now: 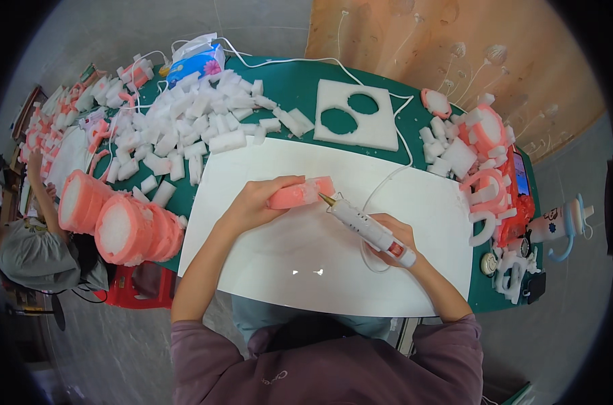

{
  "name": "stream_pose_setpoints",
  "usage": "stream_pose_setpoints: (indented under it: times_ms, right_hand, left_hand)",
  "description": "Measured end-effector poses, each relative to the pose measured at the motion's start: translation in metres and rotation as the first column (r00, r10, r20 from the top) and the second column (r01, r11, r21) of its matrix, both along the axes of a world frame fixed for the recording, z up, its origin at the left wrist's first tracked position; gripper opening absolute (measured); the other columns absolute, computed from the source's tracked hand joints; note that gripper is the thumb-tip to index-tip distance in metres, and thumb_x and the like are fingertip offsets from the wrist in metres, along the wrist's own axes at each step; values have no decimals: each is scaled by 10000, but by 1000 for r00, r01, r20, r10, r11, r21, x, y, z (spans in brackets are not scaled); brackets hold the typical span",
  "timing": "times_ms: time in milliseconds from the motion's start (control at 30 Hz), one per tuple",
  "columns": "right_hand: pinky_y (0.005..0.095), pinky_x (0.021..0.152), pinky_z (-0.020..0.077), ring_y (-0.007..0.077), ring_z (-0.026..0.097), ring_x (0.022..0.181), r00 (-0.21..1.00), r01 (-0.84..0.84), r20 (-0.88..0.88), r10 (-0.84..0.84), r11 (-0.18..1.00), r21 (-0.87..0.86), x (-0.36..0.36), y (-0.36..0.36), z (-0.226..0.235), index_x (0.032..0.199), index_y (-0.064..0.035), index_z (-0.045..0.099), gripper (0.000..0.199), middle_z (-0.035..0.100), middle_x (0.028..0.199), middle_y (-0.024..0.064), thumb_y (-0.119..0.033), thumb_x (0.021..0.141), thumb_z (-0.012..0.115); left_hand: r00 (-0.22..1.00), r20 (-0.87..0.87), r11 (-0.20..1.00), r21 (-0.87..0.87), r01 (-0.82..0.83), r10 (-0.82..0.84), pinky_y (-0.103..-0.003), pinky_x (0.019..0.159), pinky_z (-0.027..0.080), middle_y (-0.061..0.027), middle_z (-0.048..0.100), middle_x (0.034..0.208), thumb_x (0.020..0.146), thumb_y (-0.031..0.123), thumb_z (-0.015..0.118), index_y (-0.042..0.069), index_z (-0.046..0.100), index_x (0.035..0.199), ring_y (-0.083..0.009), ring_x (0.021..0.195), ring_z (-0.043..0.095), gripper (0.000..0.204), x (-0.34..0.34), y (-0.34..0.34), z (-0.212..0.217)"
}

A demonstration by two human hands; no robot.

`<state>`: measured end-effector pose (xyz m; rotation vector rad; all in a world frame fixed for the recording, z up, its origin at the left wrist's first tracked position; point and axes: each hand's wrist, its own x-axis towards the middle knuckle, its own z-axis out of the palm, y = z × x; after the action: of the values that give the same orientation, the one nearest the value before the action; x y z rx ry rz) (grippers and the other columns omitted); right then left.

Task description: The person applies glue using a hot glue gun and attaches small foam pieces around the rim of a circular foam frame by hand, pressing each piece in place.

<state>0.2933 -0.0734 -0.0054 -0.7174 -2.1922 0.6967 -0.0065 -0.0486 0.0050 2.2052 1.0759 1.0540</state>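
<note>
Over a white board (320, 287), my left hand (256, 201) is closed around a pink foam piece (298, 194) with a whitish patch along its side. My right hand (395, 233) grips a white hot glue gun (367, 228) whose metal nozzle points up and left. The nozzle tip is at the right end of the foam piece; whether it touches cannot be made out. A white cord (381, 183) runs from the gun across the board and up the table.
White foam blocks (205, 115) are heaped at the far left, near a blue tissue pack (195, 64). Stacked pink foam rounds (124, 226) stand left. A foam sheet with two holes (381, 125) lies far. Pink foam parts (485, 128) crowd the right. Another person (46, 250) sits at left.
</note>
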Motion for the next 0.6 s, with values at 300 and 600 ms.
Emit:
stream_pose_setpoints:
  times_ms: [300,600]
  right_hand:
    - [279,752,495,242,613,880,1000,-12,-4,12,1000,28,-3,1,-4,968,-10,597,328,608,998,129,-13,648,669]
    - [283,759,472,254,590,882,996,-77,-50,77,997,2,0,3,-7,957,33,589,288,585,980,148,-23,677,627]
  left_hand:
    - [999,-35,998,56,20,-18,-306,762,512,-85,630,1041,655,23,679,77,580,1095,-262,877,629,455,3,-3,3]
    - [999,-34,999,30,11,-10,-303,758,511,-86,631,1035,646,24,688,80,587,1086,-257,872,630,455,3,-3,7]
